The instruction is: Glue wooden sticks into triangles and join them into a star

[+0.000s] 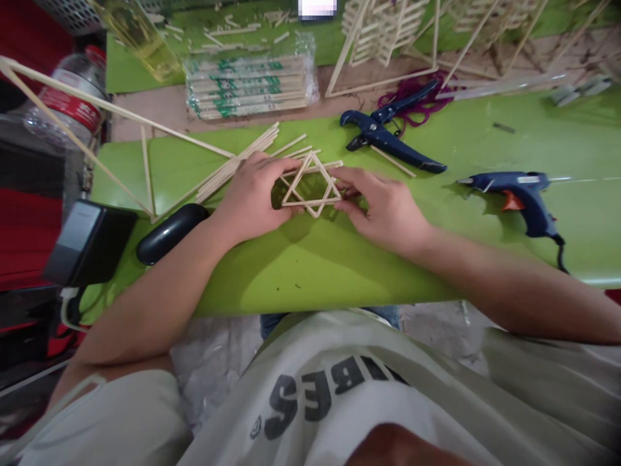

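Note:
Between my two hands is a small six-pointed star frame (pixel 313 204) of pale wooden sticks, held just over the green tabletop. My left hand (pixel 259 194) grips its left corners between thumb and fingers. On the other side, my right hand (pixel 381 204) pinches the right corners; some of its fingertips are hidden behind the sticks. A bundle of loose wooden sticks (pixel 237 165) lies behind my left hand, with a few reaching behind the star. Beyond my right hand rests a blue-handled cutter (pixel 392 139), and farther right a blue glue gun (pixel 521 188) lies on its side.
Wrapped chopsticks (pixel 250 84) lie at the back. A large triangular stick frame (pixel 145 165) stands at left, near a black oval case (pixel 172 233), a dark power bank (pixel 92 239) and a bottle (pixel 77 97). Stick structures (pixel 383 32) and purple cord (pixel 412 97) occupy the back right.

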The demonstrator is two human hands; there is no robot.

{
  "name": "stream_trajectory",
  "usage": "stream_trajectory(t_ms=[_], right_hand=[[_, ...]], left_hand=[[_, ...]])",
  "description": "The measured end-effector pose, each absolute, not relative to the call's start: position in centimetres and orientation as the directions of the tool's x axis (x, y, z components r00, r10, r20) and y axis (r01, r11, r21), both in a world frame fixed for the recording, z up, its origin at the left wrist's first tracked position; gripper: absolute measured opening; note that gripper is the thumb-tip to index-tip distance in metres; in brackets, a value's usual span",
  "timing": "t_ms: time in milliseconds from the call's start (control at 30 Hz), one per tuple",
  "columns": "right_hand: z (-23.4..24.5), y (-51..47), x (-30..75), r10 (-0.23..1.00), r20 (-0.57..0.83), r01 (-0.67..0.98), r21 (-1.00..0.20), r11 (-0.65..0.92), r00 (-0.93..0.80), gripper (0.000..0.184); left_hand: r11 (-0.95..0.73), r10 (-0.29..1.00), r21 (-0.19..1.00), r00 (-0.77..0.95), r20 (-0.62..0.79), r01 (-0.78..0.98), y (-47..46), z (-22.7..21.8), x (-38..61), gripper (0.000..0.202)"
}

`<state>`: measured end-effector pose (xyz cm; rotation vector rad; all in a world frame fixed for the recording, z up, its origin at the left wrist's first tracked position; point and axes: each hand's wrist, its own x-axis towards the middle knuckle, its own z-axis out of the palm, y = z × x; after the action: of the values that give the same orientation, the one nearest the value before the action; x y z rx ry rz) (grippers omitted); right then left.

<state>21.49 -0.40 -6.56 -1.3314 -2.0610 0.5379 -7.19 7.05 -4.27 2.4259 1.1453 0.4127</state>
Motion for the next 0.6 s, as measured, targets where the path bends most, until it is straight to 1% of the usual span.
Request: stream_trajectory(t_ms=[200, 400, 600], right_hand=[[-6.39, -0.33, 21.39, 0.922, 0.247, 0.683, -0.62, 0.387, -0.299, 0.06], [-6.16, -0.06, 21.26, 0.928, 0.215, 0.681, -0.633, 0.369, -0.303, 0.062], [-5.81, -0.01, 20.88, 0.929, 0.175, 0.738, -0.566, 0.366, -0.327, 0.051]], left_hand=[[-0.573, 0.775, 0.519, 0.625, 0.094, 0.634, 7.16, -4.31, -7.12, 0.067], [-0.598, 0.759, 0.5, 0.643, 0.102, 0.627, 7.03, -4.17, -6.98, 0.079], [-0.581, 0.769, 0.505, 0.634, 0.084, 0.639, 6.99, -4.02, -7.12, 0.078]])
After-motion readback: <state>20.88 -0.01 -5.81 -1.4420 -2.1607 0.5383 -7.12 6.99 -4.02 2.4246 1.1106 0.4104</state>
